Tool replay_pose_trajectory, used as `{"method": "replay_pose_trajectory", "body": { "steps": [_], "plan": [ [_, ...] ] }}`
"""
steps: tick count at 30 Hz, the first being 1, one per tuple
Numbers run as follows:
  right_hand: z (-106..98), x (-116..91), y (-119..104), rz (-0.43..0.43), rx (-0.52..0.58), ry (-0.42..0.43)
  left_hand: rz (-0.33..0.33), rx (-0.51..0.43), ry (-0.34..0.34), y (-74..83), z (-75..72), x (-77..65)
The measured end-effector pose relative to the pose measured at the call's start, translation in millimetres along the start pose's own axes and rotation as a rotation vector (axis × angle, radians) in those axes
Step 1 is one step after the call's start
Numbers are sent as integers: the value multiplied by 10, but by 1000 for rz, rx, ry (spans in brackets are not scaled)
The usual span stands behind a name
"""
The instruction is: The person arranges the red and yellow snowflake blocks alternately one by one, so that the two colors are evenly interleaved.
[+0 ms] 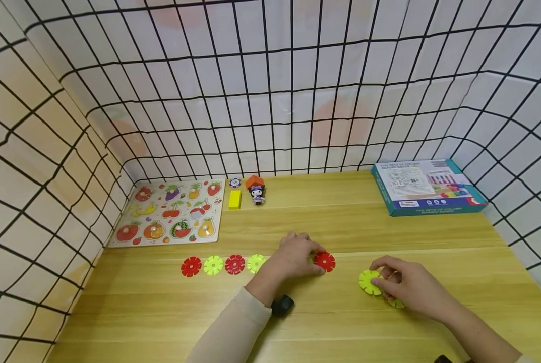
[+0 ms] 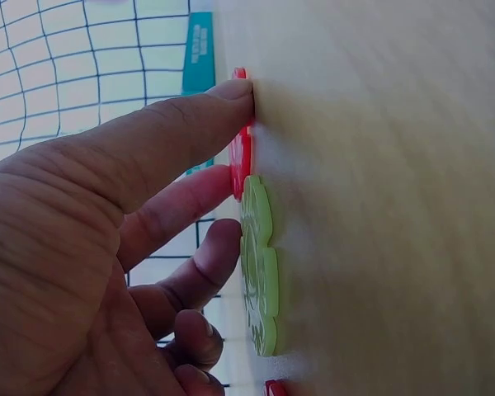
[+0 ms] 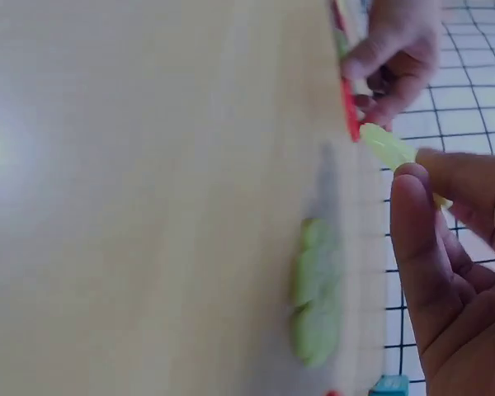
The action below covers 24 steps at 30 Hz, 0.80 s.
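Wooden table (image 1: 433, 242), wire-grid walled: red disc (image 1: 324, 261) is pressed flat by left hand (image 1: 295, 257), fingers extended; green disc (image 1: 370, 282) is pinched by right hand (image 1: 408, 285).

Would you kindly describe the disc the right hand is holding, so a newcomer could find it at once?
On the wooden table, follow the row of red and green discs rightward, past the left hand. The right hand pinches a green flower-shaped disc, tilted off the surface and apart from the row.

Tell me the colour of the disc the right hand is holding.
Yellow-green; the disc pinched by the right hand shows best in the head view.
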State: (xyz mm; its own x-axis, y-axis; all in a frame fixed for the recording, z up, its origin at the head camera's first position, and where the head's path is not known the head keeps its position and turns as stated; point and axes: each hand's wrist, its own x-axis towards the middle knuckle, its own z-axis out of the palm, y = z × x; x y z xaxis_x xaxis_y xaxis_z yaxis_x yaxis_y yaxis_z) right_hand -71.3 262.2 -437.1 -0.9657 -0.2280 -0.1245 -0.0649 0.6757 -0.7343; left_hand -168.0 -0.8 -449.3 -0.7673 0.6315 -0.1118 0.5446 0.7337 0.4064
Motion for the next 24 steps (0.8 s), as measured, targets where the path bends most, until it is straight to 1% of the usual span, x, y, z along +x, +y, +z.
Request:
{"method": "replay_pose_trajectory", "body": {
  "steps": [3,4,7,11,14,17,20,24],
  "plan": [
    [-5,189,-35,85,146,-21,-4,6,-1,0,4,2],
    [3,255,-38,101,158,-23,-5,5,0,1,5,2],
    [44,435,-24,117,137,-35,-7,5,3,3,12,7],
    [99,595,9,102,66,-58,0,23,5,-3,21,15],
    [117,663,0,87,-22,-55,-3,26,3,-10,21,16],
    [117,700,-27,68,-126,-36,-9,26,1,-7,12,12],
    [114,726,-42,30,-239,-16,-12,22,-3,2,2,6],
    [119,739,-38,-10,-329,6,-11,18,-5,9,-4,1]
  ]
}}
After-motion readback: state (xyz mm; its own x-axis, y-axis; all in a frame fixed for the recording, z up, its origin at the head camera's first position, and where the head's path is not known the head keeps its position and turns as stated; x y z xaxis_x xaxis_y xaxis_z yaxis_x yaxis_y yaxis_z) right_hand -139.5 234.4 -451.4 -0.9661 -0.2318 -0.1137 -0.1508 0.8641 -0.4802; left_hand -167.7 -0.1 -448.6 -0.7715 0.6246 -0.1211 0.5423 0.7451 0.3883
